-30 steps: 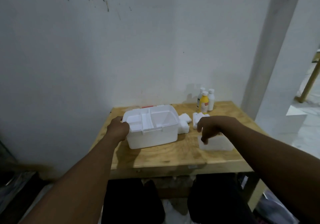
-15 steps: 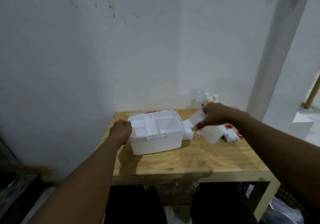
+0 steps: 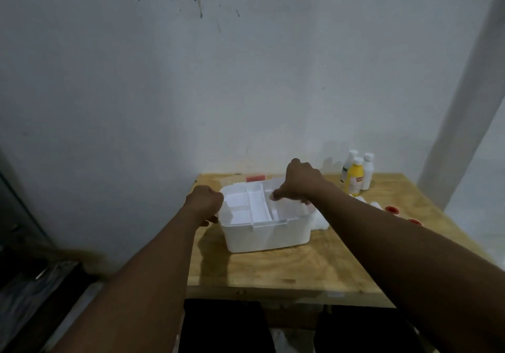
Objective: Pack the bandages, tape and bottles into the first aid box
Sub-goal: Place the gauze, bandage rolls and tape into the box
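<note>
Left fingers point(image 3: 216, 199) grip first aid box point(image 3: 267, 236) | long axis left-right

In front of the first aid box point(image 3: 266, 232), a wide strip of bare wooden table point(image 3: 273, 270) is found open up to the near edge. The box's left wall is blocked by the left hand point(image 3: 203, 202), by which the rim is gripped. Its right compartment is covered from above by the right hand point(image 3: 299, 186), and the space to the box's right is crossed by that forearm. The left and middle compartments are seen uncovered. The box's right wall is touched by a white bandage pack point(image 3: 321, 221). Farther right, two red-cored tape rolls point(image 3: 390, 209) are laid. To the back right, three upright bottles point(image 3: 354, 179) are clustered. Behind the box only a narrow gap to the wall point(image 3: 246, 79) is seen, partly taken by a red piece point(image 3: 255, 178).
</note>
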A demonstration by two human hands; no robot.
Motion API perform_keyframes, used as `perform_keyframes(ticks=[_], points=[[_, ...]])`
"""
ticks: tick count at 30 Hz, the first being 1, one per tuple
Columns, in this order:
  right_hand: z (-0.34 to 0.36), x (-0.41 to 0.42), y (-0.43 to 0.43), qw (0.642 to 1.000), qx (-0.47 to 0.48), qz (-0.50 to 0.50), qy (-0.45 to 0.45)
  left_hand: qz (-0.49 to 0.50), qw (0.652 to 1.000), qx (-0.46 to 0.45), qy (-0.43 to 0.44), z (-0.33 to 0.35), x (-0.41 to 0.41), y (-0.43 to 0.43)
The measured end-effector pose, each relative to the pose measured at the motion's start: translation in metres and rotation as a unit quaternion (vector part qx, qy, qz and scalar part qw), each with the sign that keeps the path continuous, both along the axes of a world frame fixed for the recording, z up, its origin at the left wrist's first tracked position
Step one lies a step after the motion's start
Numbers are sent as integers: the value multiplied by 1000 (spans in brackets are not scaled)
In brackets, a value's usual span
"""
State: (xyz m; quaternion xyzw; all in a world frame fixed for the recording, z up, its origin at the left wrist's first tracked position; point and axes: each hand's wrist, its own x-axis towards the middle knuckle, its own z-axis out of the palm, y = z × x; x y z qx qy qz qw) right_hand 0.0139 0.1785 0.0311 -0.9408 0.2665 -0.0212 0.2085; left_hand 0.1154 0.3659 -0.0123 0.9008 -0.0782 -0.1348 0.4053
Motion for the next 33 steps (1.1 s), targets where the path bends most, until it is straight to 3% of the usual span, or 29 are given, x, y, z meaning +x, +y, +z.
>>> perform_keyframes(ticks=[12,17,20,22,26,33], points=[[-40,19,11,991,-81,45,98,-39,998,20,52,11,8,-2],[-52,21,13,992,-51,32,112,-40,997,21,56,11,7,-2],[-35,18,12,994,12,3,107,-39,998,22,54,12,6,-2],[-18,13,12,988,108,-29,106,-39,998,21,55,13,6,-3],[9,-5,15,943,314,-89,71,-37,998,17,54,12,5,-5],[-7,9,11,903,410,-121,34,-25,997,9,66,11,6,-6]])
